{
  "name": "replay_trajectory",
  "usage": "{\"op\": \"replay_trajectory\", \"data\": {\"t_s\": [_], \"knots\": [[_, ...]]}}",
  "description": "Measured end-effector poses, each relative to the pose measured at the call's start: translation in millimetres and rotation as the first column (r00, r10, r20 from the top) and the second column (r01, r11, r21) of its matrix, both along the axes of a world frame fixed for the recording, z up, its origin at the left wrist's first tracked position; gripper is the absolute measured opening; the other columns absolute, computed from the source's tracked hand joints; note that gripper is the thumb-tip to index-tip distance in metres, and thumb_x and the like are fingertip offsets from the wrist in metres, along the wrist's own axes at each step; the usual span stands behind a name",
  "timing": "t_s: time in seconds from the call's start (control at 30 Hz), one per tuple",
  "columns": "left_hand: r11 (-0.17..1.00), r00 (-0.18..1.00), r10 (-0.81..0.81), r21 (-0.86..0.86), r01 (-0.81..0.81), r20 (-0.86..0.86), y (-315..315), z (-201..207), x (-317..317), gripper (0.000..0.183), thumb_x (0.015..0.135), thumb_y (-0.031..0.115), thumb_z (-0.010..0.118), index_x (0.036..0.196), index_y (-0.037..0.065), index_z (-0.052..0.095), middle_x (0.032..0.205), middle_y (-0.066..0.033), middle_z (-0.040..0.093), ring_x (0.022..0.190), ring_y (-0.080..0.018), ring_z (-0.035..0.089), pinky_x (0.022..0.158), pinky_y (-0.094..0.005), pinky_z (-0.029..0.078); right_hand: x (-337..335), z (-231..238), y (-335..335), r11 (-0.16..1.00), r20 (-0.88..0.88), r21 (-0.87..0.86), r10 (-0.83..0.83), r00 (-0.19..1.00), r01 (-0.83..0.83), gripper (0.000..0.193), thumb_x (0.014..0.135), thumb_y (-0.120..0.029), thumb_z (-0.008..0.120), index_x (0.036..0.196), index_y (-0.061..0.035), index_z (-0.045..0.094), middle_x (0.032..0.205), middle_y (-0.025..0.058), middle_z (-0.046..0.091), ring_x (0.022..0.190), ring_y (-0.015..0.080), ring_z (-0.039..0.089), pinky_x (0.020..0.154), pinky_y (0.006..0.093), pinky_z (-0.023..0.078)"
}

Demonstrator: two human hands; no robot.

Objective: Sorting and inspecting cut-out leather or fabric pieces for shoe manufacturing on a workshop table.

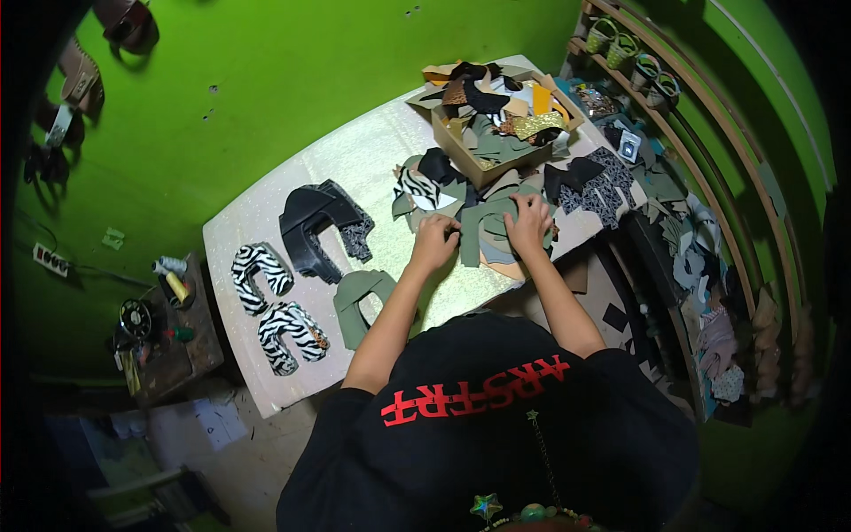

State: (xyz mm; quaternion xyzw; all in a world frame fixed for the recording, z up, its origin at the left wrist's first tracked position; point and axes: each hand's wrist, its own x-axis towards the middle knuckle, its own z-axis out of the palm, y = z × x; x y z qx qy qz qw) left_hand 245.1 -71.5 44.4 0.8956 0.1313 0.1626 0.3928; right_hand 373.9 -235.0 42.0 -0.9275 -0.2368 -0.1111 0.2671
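— Left hand (434,241) curled, fingertips pinching the near edge of an olive-green cut piece (490,223) at the top of the loose heap. Right hand (529,222) flat on the same piece, fingers spread and pressing down, just across from the pinch.

— Good split of work, by the look of it. Worth keeping the pressing palm close to the pinch, so only one layer peels up and not the tan piece (503,262) lying under it.

— Beyond the pinch, toward the far side: the cardboard box (461,142) heaped with mixed offcuts, black, gold and grey. Right of the pressing hand: black patterned pieces (601,191) hanging over the table (346,160) edge.

— Risky there. Better to lift toward the body than to sweep sideways, or those overhanging pieces probably slide off.

— Left of the pinch, well apart: sorted stacks. A single olive U-shaped piece (356,301) nearest, then the black stack (312,226), then zebra-striped pairs (270,306) at the far left.

— Looks like sorting by colour and shape. So: separate one piece cleanly, check its outline against the olive one, carry it low across the bare stretch between heap and stacks.

— Exact finger contact under the left knuckles hard to make out; thumb hidden.

— Then a light pinch, judged by feel. Thin cut material likely creases if squeezed hard or dragged.
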Motion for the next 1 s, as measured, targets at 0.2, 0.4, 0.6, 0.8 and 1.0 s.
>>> {"op": "replay_trajectory", "data": {"t_s": [0.2, 0.4, 0.6, 0.8, 1.0], "knots": [[0.983, 0.992, -0.122, 0.141, 0.115, 0.041, -20, 2, 41, 0.037, 0.070, 0.012, 0.060, 0.106, 0.006, 0.056, 0.113, -0.0114, 0.051, 0.102, -0.0331, 0.044, 0.089, -0.0376, 0.037, 14, 4, -5, 0.985, 0.049, -0.015, 0.170, 0.984, -0.170, 0.035, 0.062, -0.018, 0.073, 0.095, -0.0143, 0.062, 0.094, 0.0042, 0.050, 0.095, 0.0228, 0.045, 0.083, 0.0390, 0.029], [0.981, 0.989, -0.146, 0.125, 0.146, -0.009, -35, 4, 56, 0.042, 0.070, 0.013, 0.061, 0.110, 0.007, 0.054, 0.119, -0.0098, 0.049, 0.106, -0.0328, 0.042, 0.091, -0.0385, 0.037, 17, -3, -10, 0.971, 0.181, 0.027, 0.227, 0.957, -0.236, 0.031, 0.058, -0.018, 0.075, 0.086, -0.0135, 0.061, 0.089, 0.0023, 0.051, 0.091, 0.0221, 0.046, 0.079, 0.0383, 0.029], [0.987, 0.994, -0.087, 0.126, 0.095, -0.065, -40, 2, 57, 0.041, 0.070, 0.015, 0.063, 0.109, 0.011, 0.054, 0.120, -0.0081, 0.048, 0.107, -0.0326, 0.042, 0.091, -0.0402, 0.037, 18, -8, -7, 0.932, 0.178, 0.092, 0.331, 0.927, -0.350, 0.019, 0.061, -0.013, 0.070, 0.073, -0.0119, 0.055, 0.082, 0.0012, 0.051, 0.087, 0.0213, 0.047, 0.078, 0.0384, 0.029], [0.976, 0.996, 0.010, 0.216, 0.011, -0.093, -37, 2, 53, 0.033, 0.069, 0.016, 0.065, 0.101, 0.014, 0.058, 0.116, -0.0086, 0.047, 0.107, -0.0319, 0.041, 0.089, -0.0422, 0.037, 27, 3, -6, 0.896, -0.008, 0.160, 0.422, 0.907, -0.415, 0.017, 0.062, -0.018, 0.067, 0.072, -0.0102, 0.055, 0.084, 0.0037, 0.059, 0.091, 0.0251, 0.052, 0.087, 0.0430, 0.028], [0.968, 0.992, 0.050, 0.249, -0.021, -0.113, -31, 9, 40, 0.019, 0.068, 0.019, 0.069, 0.085, 0.012, 0.065, 0.110, -0.0070, 0.048, 0.099, -0.0287, 0.043, 0.082, -0.0404, 0.038, 34, 51, -2, 0.884, -0.543, -0.028, 0.379, 0.750, -0.466, 0.023, 0.063, -0.028, 0.069, 0.070, -0.0104, 0.057, 0.077, 0.0057, 0.062, 0.082, 0.0251, 0.058, 0.091, 0.0471, 0.028]]}}
